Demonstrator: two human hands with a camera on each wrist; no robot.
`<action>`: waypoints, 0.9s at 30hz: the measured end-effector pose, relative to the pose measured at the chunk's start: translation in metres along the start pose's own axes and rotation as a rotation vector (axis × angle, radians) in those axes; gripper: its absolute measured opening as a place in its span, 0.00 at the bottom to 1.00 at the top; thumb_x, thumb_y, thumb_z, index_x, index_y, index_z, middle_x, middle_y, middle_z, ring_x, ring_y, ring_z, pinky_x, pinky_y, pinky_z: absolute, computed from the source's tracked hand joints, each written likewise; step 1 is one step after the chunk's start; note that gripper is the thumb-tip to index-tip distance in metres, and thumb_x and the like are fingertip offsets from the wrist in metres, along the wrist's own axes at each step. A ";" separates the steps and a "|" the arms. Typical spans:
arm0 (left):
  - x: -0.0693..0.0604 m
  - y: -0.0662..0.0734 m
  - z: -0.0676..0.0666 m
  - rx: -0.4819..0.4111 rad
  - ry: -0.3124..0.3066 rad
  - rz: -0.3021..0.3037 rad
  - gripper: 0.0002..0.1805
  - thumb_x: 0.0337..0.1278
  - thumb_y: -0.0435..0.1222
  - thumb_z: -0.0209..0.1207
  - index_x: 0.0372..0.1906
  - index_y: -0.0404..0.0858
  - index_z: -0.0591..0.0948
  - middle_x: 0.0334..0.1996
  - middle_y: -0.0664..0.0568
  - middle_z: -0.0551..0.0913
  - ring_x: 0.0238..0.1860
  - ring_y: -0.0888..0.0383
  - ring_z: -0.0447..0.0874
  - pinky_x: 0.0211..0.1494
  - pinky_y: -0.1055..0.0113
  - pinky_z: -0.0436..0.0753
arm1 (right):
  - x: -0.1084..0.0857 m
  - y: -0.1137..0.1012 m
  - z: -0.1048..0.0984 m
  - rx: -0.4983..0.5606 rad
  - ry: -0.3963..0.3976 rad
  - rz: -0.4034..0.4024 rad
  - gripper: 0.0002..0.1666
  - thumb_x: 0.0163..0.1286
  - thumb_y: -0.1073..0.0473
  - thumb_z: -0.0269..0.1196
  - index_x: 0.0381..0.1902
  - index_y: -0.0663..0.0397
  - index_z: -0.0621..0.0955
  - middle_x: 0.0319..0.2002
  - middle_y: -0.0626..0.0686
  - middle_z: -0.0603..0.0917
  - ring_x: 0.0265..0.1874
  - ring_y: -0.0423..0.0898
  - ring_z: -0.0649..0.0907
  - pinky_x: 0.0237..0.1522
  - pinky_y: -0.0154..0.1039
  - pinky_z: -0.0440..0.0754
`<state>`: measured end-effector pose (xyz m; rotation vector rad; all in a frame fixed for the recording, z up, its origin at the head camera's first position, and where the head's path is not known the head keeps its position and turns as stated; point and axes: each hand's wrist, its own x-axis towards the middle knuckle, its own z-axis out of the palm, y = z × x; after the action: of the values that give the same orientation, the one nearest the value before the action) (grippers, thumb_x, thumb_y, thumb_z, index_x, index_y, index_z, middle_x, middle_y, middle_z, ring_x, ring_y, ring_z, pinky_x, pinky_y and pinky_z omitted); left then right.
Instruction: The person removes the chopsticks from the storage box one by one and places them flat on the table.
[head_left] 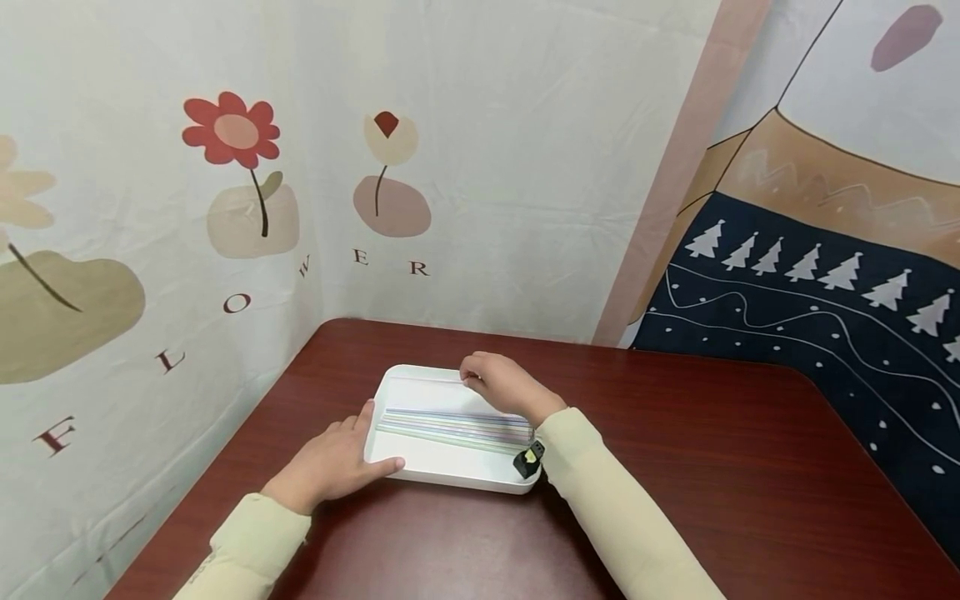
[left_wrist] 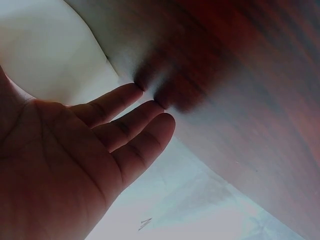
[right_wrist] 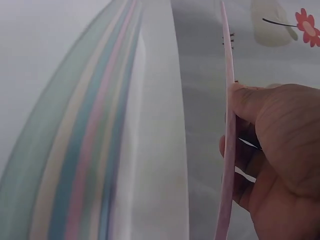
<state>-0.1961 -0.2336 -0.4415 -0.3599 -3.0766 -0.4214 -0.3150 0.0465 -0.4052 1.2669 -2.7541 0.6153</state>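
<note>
One pink strip [right_wrist: 229,125] in right hand [head_left: 504,384], several strips [head_left: 457,427] in one tray [head_left: 442,462].

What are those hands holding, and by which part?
The right hand pinches a pink strip partway along its length, between thumb and fingers. The left hand, uncurled, rests against the left end of the tray.

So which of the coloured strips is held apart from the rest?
The pink strip that the right hand pinches; the other strips, one of them also pink, lie grouped in the white tray.
</note>
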 end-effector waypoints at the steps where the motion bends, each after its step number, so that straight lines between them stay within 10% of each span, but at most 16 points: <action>1: 0.000 0.000 0.000 0.000 0.001 0.000 0.65 0.50 0.72 0.57 0.74 0.23 0.54 0.60 0.29 0.73 0.57 0.34 0.75 0.55 0.42 0.75 | -0.002 0.001 -0.003 0.003 -0.003 0.003 0.06 0.76 0.59 0.58 0.44 0.50 0.82 0.38 0.42 0.77 0.37 0.37 0.77 0.43 0.34 0.77; 27: 0.000 -0.001 0.001 0.008 -0.015 -0.009 0.66 0.50 0.74 0.55 0.74 0.23 0.54 0.62 0.28 0.71 0.59 0.32 0.73 0.56 0.42 0.74 | -0.080 0.066 -0.071 -0.033 0.035 0.145 0.04 0.72 0.64 0.62 0.39 0.49 0.81 0.35 0.44 0.79 0.37 0.43 0.77 0.45 0.42 0.79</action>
<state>-0.1965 -0.2338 -0.4425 -0.3506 -3.0951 -0.4087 -0.3188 0.1690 -0.3788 1.0470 -2.8325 0.5924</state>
